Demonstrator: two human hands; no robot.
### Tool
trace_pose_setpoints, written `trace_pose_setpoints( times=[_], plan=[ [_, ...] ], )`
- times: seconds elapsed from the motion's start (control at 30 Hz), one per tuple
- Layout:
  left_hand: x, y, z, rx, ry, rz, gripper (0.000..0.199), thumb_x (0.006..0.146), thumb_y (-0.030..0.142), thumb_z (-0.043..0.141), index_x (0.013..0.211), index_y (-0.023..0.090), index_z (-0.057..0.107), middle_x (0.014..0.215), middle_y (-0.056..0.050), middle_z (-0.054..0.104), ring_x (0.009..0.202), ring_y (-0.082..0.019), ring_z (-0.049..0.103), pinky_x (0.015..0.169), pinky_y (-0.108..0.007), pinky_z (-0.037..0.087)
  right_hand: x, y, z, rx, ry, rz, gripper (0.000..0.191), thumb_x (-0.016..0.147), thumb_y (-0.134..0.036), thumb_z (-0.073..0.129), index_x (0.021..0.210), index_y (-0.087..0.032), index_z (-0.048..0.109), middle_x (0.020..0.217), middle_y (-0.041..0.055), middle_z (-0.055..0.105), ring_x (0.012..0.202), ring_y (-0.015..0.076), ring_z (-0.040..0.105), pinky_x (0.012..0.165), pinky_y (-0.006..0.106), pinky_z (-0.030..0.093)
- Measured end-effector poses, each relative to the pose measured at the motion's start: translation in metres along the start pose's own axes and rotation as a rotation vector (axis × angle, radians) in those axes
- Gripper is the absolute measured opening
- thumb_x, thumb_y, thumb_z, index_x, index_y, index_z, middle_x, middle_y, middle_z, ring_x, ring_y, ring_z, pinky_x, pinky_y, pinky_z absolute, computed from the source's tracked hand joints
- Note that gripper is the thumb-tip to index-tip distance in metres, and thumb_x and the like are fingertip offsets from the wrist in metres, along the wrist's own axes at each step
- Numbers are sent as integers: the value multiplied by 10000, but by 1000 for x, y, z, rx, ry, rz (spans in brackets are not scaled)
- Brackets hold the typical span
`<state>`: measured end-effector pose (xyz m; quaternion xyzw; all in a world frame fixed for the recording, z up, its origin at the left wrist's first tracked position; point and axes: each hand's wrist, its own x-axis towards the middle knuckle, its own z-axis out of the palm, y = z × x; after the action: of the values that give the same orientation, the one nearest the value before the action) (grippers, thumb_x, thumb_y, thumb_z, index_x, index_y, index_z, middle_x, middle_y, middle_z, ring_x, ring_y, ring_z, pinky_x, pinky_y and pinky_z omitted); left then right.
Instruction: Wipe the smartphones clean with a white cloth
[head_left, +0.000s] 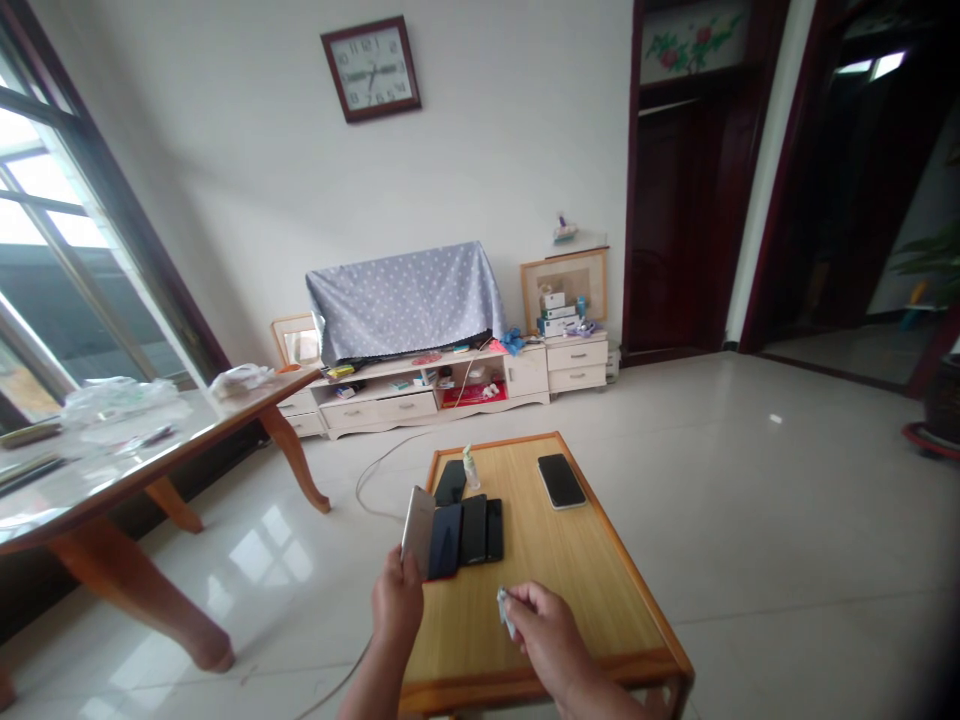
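Note:
My left hand (396,600) grips a silver smartphone (418,530) upright by its lower end, at the near left edge of a low bamboo-topped table (570,570). My right hand (547,630) pinches a small white wipe (505,612) above the table's near part. Beside the silver phone, several dark smartphones (461,532) lie in a tight row, and one more dark phone (450,482) lies just behind them. A small clear pump bottle (470,468) stands at their far end. Farther right lies a black-screened phone (561,480) with a light edge.
A cable (375,490) trails across the tiled floor (750,500) left of the low table. At left stands a glass-topped table (112,470) with plastic bags. A cream TV cabinet (427,405) lines the back wall, under a dotted cloth (405,300).

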<state>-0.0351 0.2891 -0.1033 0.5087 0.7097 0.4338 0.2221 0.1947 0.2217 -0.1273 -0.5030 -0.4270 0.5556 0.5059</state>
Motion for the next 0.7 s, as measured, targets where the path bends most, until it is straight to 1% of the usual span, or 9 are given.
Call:
trace_pose_setpoints(
  times=[0.1,0.17,0.2,0.27,0.33,0.47,0.57,0.7],
  plan=[
    [-21,0,2,-255,-6,-46,541,893,560,470,1194,136,619,1060,-136,726,859,-240,696,757,-363,565,-5,-6,0,29,2,12,378,813,-536,689,819,-159,663,607,-6,574,573,136,484,531,242,353],
    [-39,3,5,-426,-33,-88,536,854,587,553,1140,143,648,1061,-119,723,850,-214,687,729,-331,566,-8,-10,0,80,-2,37,372,820,-526,694,830,-154,672,634,3,589,593,139,499,536,239,359],
    [-48,5,6,-529,-59,-121,507,830,578,614,1109,158,665,1038,-98,725,842,-198,680,718,-308,559,-9,-11,0,109,-4,44,371,823,-522,700,838,-152,678,653,10,601,606,142,511,541,238,365],
    [-66,12,9,-788,-130,-232,407,774,514,742,1029,200,694,974,-43,723,811,-161,657,701,-264,534,-10,-13,-2,154,-4,43,373,825,-517,713,852,-146,690,686,24,621,629,148,528,555,242,380],
    [-81,18,11,-930,-183,-329,348,747,457,805,991,231,705,949,-10,720,792,-139,643,700,-246,523,-10,-14,-4,175,2,25,379,827,-517,719,866,-141,697,704,28,629,636,146,528,570,247,393],
    [-107,27,16,-1028,-289,-460,365,753,402,836,1050,239,701,1007,-14,735,829,-136,656,720,-242,517,-9,-13,-6,213,26,1,435,812,-544,733,961,-137,702,743,31,639,652,147,531,588,251,405],
    [-123,30,20,-1075,-364,-463,368,782,395,820,1073,215,684,1026,-29,736,846,-143,668,744,-258,513,-11,-11,-5,234,40,4,489,778,-573,761,1004,-144,696,757,32,650,668,154,538,588,249,404],
    [-134,33,22,-1083,-485,-464,329,826,396,785,1066,211,659,1059,-42,747,859,-150,684,763,-273,507,-16,-12,-5,259,45,25,470,749,-579,790,918,-150,702,714,18,630,641,137,510,552,228,361]
  ],
)
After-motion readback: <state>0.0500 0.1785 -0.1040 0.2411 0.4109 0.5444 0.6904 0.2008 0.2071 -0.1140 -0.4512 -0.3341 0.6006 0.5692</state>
